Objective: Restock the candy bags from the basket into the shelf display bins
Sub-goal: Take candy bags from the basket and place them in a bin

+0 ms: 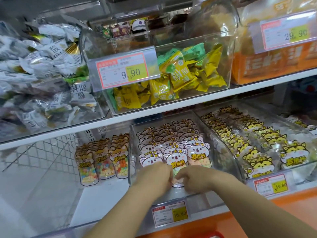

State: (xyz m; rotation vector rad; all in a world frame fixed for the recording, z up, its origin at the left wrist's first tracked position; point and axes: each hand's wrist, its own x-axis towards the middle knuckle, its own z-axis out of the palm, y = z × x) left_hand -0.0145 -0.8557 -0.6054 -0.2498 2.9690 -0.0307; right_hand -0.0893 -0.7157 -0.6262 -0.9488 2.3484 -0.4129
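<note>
Seating koala candy bag (176, 166) upright at front of mid bin (130, 148); L hand (155, 176) + R hand (193, 181) both pinch its lower edge. Next, prob: let go w/o toppling row, fetch another from basket

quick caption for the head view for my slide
Restocking: the left hand and right hand hold a koala candy bag at the front of the middle clear bin.

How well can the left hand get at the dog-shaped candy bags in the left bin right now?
Probably yes, once it lets go: the left hand grips a koala bag in the middle bin. Only that bin's clear side wall stands between it and the dog-shaped candy bags.
</note>
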